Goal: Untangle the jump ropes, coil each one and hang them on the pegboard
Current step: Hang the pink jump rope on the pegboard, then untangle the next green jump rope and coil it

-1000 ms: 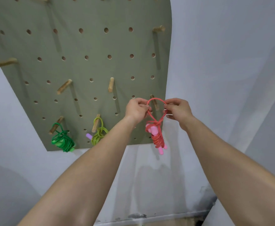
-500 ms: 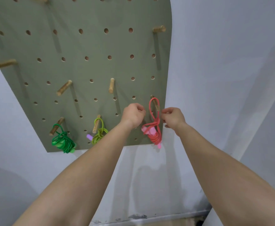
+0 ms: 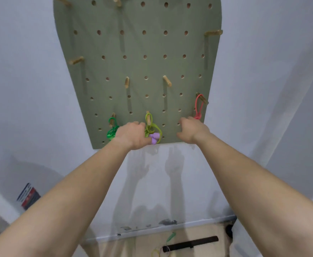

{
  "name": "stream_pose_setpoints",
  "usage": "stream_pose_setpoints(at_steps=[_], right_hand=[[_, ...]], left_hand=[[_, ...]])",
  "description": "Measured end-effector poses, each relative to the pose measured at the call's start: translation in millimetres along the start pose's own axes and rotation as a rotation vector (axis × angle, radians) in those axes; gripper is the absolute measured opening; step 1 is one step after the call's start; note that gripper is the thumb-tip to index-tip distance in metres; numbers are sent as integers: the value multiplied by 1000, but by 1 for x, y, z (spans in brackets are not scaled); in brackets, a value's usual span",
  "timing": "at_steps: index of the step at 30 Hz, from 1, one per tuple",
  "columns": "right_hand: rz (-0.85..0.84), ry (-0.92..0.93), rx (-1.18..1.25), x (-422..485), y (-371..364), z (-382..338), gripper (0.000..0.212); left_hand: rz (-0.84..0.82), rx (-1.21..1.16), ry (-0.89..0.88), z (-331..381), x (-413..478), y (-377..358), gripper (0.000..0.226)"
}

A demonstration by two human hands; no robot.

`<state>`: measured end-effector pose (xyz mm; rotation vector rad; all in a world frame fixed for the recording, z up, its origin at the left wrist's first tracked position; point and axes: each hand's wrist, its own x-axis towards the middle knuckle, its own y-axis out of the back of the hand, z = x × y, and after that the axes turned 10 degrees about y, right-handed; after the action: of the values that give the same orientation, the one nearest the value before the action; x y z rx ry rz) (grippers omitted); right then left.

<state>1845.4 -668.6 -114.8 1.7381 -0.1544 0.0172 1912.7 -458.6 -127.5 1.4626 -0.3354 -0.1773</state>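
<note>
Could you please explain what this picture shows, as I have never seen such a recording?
There is no machine here: a person wears a camera on the head, so the single view looks along both bare forearms. The left hand and right hand reach up to a sage-green pegboard with wooden pegs. Three coiled jump ropes hang there: a dark green rope, a yellow-green rope with purple handles, and a coral-red rope. The left hand lies against the purple handles; whether it grips them is unclear. The right hand looks open, covering the coral-red rope's lower part.
</note>
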Motion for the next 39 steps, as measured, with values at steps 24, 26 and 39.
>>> stream_pose_setpoints(at_steps=[24, 26, 39], right_hand=[[-238, 112, -20, -61, -376, -34, 57], [-272, 113, -11, -67, -439, -22, 55], [-496, 111, 14, -157, -777, 52, 57]], left_hand=[[-230, 18, 165, -88, -102, -349, 61], [-261, 16, 162, -87, -107, -411, 59], [-448, 64, 134, -104, -206, -753, 55]])
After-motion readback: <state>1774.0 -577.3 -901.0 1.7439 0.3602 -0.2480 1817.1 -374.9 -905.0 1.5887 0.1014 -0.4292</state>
